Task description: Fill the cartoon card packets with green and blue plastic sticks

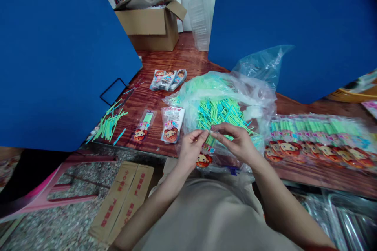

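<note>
My left hand and my right hand meet above the near edge of the wooden table. Both pinch the top of a small clear packet printed with a red cartoon face, with green sticks inside it. Just behind my hands lies a large clear plastic bag full of loose green and blue sticks. Left of my hands, two printed packets lie flat: one holding green sticks and a wider one.
A row of filled packets lies at the right. Loose green sticks are scattered at the left edge. More packets and an open cardboard box sit farther back. Flat cardboard and a pink stool are on the floor.
</note>
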`<action>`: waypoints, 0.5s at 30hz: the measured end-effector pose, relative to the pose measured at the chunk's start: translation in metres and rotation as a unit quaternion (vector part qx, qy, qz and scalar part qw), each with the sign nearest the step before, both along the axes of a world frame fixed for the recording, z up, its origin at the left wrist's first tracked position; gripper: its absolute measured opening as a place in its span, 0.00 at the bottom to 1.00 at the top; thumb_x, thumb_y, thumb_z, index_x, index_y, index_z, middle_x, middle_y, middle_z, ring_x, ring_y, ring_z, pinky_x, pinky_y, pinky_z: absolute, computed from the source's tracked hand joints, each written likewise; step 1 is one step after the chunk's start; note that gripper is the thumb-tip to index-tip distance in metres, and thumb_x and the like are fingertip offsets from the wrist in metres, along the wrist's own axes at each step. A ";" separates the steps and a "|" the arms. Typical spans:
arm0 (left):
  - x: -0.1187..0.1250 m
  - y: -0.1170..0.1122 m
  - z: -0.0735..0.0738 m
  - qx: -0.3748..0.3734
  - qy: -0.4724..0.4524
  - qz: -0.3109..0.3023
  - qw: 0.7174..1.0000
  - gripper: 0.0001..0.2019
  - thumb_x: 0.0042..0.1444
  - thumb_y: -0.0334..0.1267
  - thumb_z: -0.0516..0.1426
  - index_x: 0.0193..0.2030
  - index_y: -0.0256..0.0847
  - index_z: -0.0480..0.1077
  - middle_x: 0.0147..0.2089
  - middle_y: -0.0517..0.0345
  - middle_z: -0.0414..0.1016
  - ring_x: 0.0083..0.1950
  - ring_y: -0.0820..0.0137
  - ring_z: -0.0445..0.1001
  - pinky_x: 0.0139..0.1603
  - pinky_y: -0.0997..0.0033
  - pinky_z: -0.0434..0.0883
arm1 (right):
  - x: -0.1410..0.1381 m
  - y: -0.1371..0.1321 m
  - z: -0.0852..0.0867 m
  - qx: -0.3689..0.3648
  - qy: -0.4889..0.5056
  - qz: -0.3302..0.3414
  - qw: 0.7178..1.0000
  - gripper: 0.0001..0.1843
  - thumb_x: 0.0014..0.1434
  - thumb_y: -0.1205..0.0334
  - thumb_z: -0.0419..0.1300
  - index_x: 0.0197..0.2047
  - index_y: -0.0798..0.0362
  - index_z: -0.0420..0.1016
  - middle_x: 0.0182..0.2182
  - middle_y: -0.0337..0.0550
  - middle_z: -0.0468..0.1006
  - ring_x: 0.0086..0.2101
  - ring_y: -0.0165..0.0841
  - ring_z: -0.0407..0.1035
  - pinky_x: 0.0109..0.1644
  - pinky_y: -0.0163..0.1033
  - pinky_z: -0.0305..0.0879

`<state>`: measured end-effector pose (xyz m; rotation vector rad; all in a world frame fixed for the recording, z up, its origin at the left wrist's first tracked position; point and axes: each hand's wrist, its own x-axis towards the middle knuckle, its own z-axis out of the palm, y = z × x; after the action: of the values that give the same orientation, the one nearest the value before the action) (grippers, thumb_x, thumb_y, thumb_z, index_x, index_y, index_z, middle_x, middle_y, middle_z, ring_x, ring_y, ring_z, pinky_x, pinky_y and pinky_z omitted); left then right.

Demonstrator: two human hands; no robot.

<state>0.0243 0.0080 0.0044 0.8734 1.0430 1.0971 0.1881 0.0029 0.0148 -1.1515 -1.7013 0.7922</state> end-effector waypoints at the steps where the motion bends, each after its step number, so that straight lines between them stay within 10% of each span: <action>1: 0.000 0.000 0.000 0.001 0.001 0.002 1.000 0.17 0.46 0.51 0.67 0.28 0.36 0.77 0.25 0.61 0.69 0.28 0.75 0.62 0.29 0.76 0.62 | 0.000 0.000 0.002 -0.004 -0.007 0.010 1.000 0.10 0.62 0.55 0.63 0.41 0.51 0.80 0.37 0.44 0.83 0.37 0.35 0.76 0.41 0.39 0.72; 15: 0.001 -0.001 -0.003 -0.025 0.007 0.014 1.000 0.21 0.44 0.55 0.68 0.28 0.36 0.77 0.24 0.62 0.69 0.26 0.75 0.64 0.28 0.75 0.63 | 0.001 0.005 0.009 -0.033 -0.083 0.026 0.996 0.14 0.64 0.51 0.59 0.33 0.53 0.76 0.27 0.40 0.78 0.29 0.32 0.72 0.35 0.37 0.65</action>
<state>0.0254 0.0071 0.0010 0.8310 1.0926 1.0847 0.1894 0.0081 0.0235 -1.2525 -1.8603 0.8095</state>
